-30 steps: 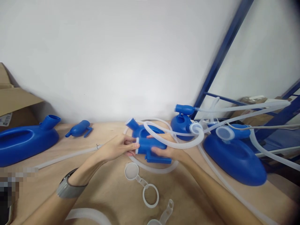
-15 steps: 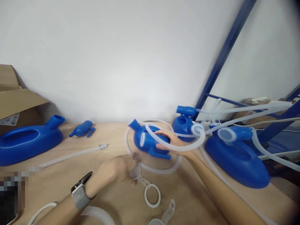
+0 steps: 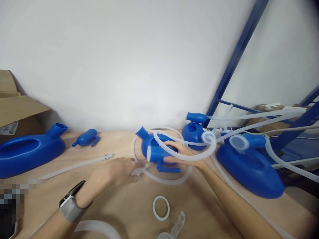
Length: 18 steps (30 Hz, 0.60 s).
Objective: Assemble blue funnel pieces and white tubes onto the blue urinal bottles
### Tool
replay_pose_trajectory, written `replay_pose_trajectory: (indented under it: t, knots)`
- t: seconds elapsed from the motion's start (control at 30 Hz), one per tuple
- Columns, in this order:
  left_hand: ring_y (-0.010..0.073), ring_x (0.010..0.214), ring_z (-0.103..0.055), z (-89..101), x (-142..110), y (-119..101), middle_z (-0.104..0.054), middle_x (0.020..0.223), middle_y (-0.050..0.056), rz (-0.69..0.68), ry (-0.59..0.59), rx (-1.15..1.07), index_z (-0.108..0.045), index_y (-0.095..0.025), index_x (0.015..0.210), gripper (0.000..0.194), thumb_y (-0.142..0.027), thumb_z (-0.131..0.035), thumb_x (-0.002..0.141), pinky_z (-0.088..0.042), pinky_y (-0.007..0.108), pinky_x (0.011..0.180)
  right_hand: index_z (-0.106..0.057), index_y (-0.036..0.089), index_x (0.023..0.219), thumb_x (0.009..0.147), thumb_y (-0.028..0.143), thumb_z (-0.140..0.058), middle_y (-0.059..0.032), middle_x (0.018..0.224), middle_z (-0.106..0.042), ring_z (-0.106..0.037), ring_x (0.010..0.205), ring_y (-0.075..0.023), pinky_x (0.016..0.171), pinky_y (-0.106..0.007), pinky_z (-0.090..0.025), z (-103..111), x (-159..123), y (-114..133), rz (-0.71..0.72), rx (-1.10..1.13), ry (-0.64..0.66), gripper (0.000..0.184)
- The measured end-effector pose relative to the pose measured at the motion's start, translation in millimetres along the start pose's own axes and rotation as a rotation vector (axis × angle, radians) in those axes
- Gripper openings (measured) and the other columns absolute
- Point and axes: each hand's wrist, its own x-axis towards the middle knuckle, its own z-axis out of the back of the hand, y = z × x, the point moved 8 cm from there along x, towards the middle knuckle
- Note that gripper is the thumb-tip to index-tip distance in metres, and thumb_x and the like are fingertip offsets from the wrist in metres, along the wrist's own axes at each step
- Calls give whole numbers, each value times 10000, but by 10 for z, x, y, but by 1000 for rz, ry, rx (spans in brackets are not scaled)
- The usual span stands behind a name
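My left hand (image 3: 122,171), with a watch on its wrist, pinches a translucent white strapped cap (image 3: 137,171) beside the mouth of a small blue urinal head. My right hand (image 3: 180,152) is wrapped round that blue urinal head (image 3: 159,155), a short bottle-like piece with a bar handle. Its white-rimmed mouth points left. A translucent hose (image 3: 196,156) loops in front of the right hand. Behind the held piece stands a blue urinal bottle (image 3: 143,134), spout tilted up to the left. Below my hands a white ring (image 3: 154,209) lies on the table.
More blue urinal bottles stand at left (image 3: 47,149) and right (image 3: 251,172). A loose blue urinal head (image 3: 86,137) lies near the wall. A hose end (image 3: 107,156) crosses the left side. Another strapped cap (image 3: 178,224) lies in front. A cardboard box (image 3: 22,108) and blue rack (image 3: 234,66) flank the table.
My left hand has lifted the strapped cap up and left, away from the white ring, which stays on the table. The held urinal head has turned slightly in my right hand.
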Motion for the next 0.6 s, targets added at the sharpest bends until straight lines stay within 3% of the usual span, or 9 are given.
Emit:
replay_pose_trajectory:
  t: [0.13,0.27,0.43,0.53,0.6]
  knots:
    - [373,1151,-690,234,-110,126,-713,1283,127,86,84,67,-657,-326,1398,566,-332,-563,841,-514,490,985,-701,319,1337,800,625,-794,-61,1481,-628,-506,1417,-378,1211,-587,-359,-52,-25,8,-11,-37,36,625]
    - [333,1052,-694,397,-168,326,-677,1214,116,123,46,99,-654,-259,1326,534,-346,-562,807,-514,437,931,-703,341,1335,808,634,-780,-48,1509,-596,-453,1460,-385,1229,-598,-321,-94,-32,-54,-28,-20,30,608]
    - [286,957,-669,625,-161,584,-613,1235,129,149,-171,81,-593,-191,1321,541,-440,-554,842,-486,426,914,-695,331,1338,798,621,-788,-51,1453,-634,-520,1399,-379,1196,-589,-384,-123,-30,-49,-82,74,65,620]
    - [268,897,-643,743,-98,510,-626,1118,107,99,-358,-16,-641,-182,1103,475,-577,-585,845,-490,400,844,-697,317,1335,809,607,-786,-56,1475,-626,-533,1393,-363,1202,-558,-397,-137,-36,28,-98,161,47,608]
    - [244,848,-622,789,-61,362,-640,963,65,52,-481,-160,-595,-202,908,407,-606,-565,873,-490,368,791,-715,290,1303,839,631,-745,-72,1444,-649,-587,1336,-339,1159,-523,-457,-200,-30,63,-77,305,13,576]
